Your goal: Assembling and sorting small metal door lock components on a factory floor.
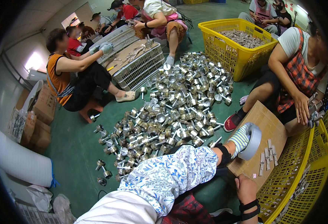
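My left hand (241, 141), in a striped glove, holds what looks like a roll of grey tape (253, 143) above the cardboard sheet (265, 121). The roll hides most of its fingers. Bare and curled, my right hand (246, 187) is at the near edge of the cardboard; what its fingers hold, if anything, is hidden. Several small flat metal pieces (267, 155) lie in a row on the cardboard, just right of the tape. The sheet rests by a yellow basket (287, 183), which holds more such pieces.
A large heap of metal cups with stems (171, 108) spreads over the green floor ahead. Beyond it stands another yellow basket (223, 52) of metal pieces. A co-worker (298, 67) sits close on the right, another (66, 71) at left near stacked white crates (139, 69).
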`<state>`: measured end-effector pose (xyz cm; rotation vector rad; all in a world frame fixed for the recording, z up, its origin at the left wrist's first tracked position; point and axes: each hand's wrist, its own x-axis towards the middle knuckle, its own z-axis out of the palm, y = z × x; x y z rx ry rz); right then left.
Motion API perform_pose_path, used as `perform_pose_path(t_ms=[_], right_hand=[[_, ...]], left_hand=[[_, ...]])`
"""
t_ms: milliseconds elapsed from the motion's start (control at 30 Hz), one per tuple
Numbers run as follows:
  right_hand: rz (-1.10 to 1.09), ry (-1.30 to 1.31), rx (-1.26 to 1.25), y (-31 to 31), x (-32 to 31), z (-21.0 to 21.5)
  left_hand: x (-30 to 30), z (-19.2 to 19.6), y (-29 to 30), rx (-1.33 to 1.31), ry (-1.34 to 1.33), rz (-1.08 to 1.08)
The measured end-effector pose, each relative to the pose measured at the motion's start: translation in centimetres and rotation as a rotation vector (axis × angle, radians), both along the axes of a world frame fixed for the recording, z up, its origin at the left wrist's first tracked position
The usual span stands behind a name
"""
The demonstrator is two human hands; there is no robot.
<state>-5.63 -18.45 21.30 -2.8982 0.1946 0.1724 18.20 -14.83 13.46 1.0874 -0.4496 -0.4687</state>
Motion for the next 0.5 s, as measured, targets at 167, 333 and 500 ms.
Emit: perform_pose_path(t_ms=[167,333,500], right_hand=[[-0.007,0.01,-0.013,-0.1,-0.1,0.1],[-0.001,0.014,-0.027,0.1,-0.1,0.3],[-0.001,0.022,-0.031,0.0,-0.2,0.2]], left_hand=[[-0.1,0.7,0.1,-0.042,0.021,-0.058],[-0.4,1.6,0.4,-0.014,0.034,-0.046],[-0.7,2.5,1.0,0.046,-0.005,-0.062]])
